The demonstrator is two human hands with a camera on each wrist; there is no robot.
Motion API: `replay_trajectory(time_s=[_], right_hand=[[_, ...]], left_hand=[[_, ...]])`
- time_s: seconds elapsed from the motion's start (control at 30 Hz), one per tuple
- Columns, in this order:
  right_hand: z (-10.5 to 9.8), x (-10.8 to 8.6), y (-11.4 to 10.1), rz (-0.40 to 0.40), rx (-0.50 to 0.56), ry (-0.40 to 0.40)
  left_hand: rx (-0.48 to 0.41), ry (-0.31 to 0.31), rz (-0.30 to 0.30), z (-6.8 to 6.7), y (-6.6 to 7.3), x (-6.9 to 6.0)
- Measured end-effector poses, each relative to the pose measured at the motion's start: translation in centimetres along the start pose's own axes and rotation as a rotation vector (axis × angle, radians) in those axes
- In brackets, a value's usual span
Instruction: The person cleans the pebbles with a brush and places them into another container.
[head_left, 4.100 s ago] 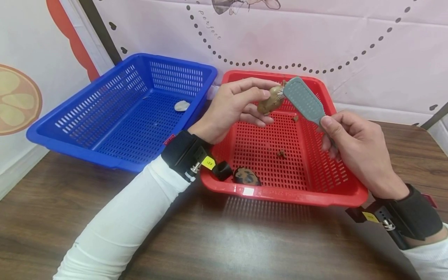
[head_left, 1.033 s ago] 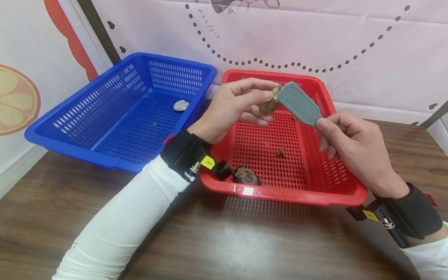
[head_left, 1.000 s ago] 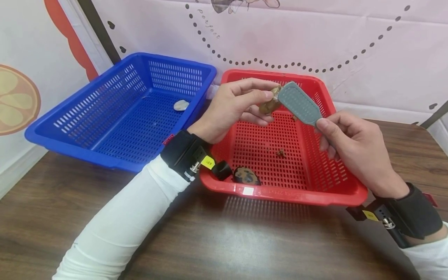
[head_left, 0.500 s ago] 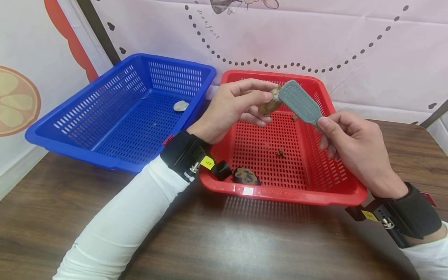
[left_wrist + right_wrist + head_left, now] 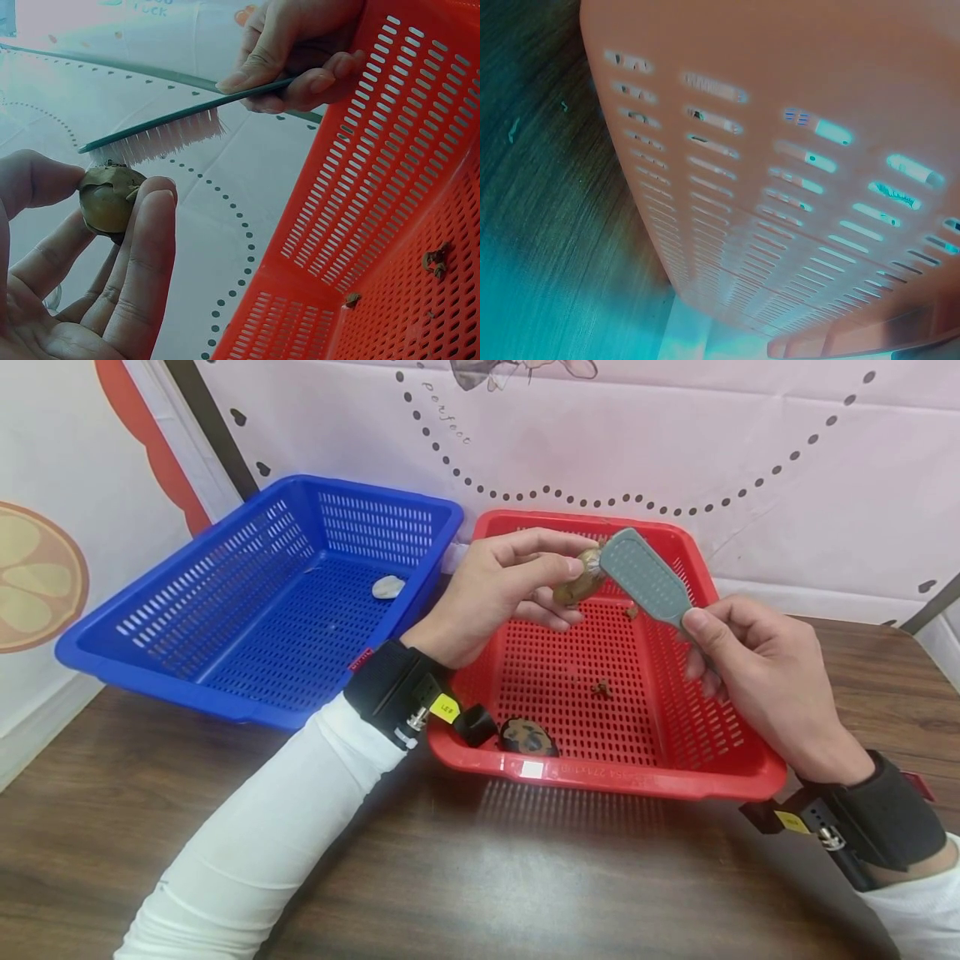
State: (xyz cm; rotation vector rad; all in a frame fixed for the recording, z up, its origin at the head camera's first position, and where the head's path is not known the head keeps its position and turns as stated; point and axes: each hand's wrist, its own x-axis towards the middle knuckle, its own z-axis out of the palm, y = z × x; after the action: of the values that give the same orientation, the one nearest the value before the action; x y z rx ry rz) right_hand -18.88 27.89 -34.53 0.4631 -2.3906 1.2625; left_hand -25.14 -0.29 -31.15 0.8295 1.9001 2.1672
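My left hand [image 5: 517,578] pinches a smooth, rounded, mud-smeared pebble [image 5: 106,206] between thumb and fingertips, above the back of the red basket [image 5: 720,781]. It is yellow-brown; its exact kind is hard to tell. My right hand [image 5: 768,672] grips the thin handle of a grey-green brush [image 5: 647,578] with the thumb on top. In the left wrist view, its white bristles [image 5: 169,139] touch the pebble's muddy upper side with their far end. Brush and right hand do not show in the right wrist view, which the red basket's side fills.
A dark oval piece with tan mud patches [image 5: 527,737] lies at the red basket's near left corner. Mud crumbs [image 5: 602,689] are on its floor. To the left, a blue basket [image 5: 176,693] contains a whitish oval piece [image 5: 387,587]. Both baskets stand on a wooden table [image 5: 480,885].
The brush head shifts slightly back and forth over the pebble, now a little up and right from one second ago. The pebble has stayed nearly in place, both grips unchanged.
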Motion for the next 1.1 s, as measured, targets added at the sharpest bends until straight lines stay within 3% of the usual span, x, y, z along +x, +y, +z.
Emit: replay_trajectory(time_s=[1.1], right_hand=[[0.06, 0.21, -0.41, 0.02, 0.036, 0.03]], left_hand=[[0.006, 0.019, -0.007, -0.07, -0.07, 0.07]])
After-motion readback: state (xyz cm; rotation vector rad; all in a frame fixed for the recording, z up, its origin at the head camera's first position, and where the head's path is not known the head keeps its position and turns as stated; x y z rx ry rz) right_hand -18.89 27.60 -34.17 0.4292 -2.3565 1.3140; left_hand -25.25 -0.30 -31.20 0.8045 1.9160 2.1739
